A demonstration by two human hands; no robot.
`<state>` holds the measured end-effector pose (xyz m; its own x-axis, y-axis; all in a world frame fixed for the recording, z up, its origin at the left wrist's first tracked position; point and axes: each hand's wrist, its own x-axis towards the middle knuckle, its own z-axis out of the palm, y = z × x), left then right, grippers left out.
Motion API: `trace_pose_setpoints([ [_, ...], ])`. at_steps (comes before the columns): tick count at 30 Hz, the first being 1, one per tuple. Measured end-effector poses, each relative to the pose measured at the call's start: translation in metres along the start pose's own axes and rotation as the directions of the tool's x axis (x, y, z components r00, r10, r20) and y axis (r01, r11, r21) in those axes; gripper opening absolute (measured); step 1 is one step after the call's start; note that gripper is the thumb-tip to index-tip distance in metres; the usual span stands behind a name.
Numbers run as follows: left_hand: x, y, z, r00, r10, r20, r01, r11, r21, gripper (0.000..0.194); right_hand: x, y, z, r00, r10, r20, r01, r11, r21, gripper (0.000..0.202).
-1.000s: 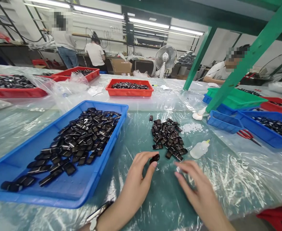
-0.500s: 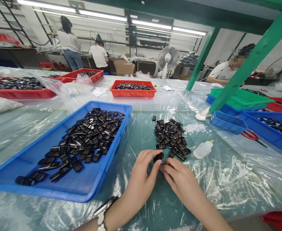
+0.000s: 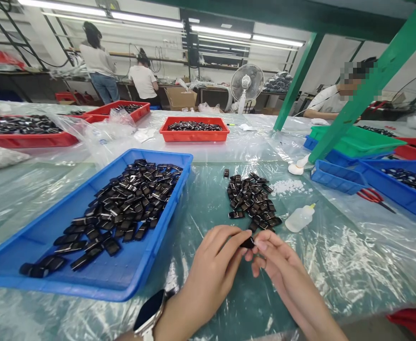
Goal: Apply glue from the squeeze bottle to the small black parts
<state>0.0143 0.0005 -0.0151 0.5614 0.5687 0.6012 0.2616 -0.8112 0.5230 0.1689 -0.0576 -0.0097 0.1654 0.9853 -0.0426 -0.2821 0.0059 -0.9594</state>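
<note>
Between the fingers of my left hand [image 3: 217, 265] is a small black plastic piece [image 3: 248, 242]. My right hand [image 3: 282, 265] meets it from the other side, thumb and forefinger pinched at the piece's right end; whether they hold a tiny part there is hidden. Just beyond my fingers lies a loose pile of similar black pieces [image 3: 250, 196]. Small white bits [image 3: 288, 186] are scattered to the right of that pile. Closer to me, a translucent squeeze bottle [image 3: 299, 219] with a yellowish tip lies on its side.
On the left, a large blue tray [image 3: 122, 290] holds many black pieces. A red tray [image 3: 194, 136] stands farther back. To the right are a green slanted post [image 3: 367, 85], a small blue bin [image 3: 338, 177] and red-handled scissors [image 3: 375, 196]. Plastic sheeting covers the table.
Both hands have shifted slightly right with the black piece. My right hand has turned so its fingers now pinch at the piece's end, and my left wrist has rolled, showing the watch face.
</note>
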Motion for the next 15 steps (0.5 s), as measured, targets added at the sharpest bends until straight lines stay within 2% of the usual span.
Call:
trace_pose_setpoints([
  [4,0.000,0.001,-0.002,0.996,0.090,-0.025,-0.087,0.991,0.105,0.028,-0.005,0.001,0.004,0.999,0.048,-0.009,-0.047,0.993,0.111,0.019],
  [7,0.000,0.002,-0.005,0.987,0.161,-0.019,-0.157,0.975,0.157,0.029,-0.006,-0.001,0.003,0.991,0.125,0.051,-0.134,0.958,0.253,0.013],
  [11,-0.004,0.009,-0.009,0.971,0.241,-0.001,-0.236,0.950,0.204,0.029,-0.010,0.000,0.011,0.983,0.160,0.094,-0.184,0.893,0.410,0.029],
  [13,-0.007,0.013,-0.016,0.956,0.292,0.029,-0.289,0.920,0.264,0.032,-0.017,0.001,0.021,0.986,0.158,0.058,-0.168,0.904,0.394,0.030],
  [15,-0.009,0.017,-0.028,0.935,0.347,0.070,-0.349,0.869,0.351,0.037,-0.028,0.000,0.030,0.997,0.080,-0.021,-0.072,0.962,0.264,0.029],
])
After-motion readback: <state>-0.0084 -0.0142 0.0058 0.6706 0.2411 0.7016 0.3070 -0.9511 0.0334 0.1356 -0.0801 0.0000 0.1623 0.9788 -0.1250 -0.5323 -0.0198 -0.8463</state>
